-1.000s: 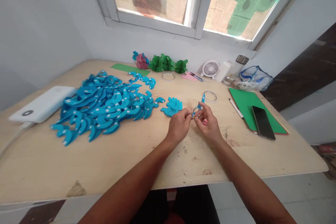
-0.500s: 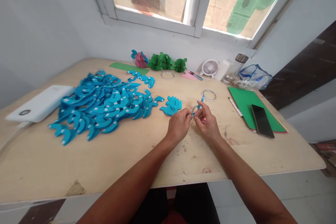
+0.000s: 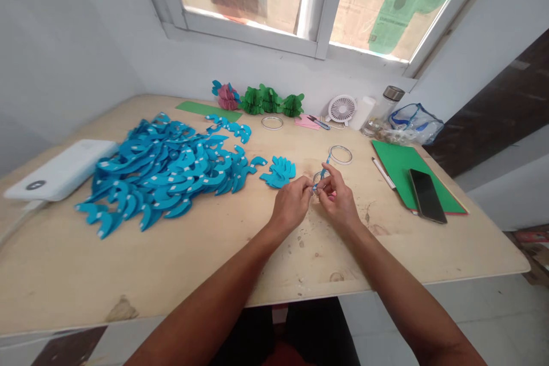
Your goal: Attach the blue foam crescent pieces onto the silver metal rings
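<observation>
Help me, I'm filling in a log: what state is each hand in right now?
Left hand: closed, pinching a small blue bit.
Right hand: closed, holding a blue strip; whether it joins that bit cannot be told.

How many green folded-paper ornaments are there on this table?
3, in a row below the window: the left green ornament beside the pink ornament, the middle green ornament, and the right green ornament, nearest the fan.
</observation>
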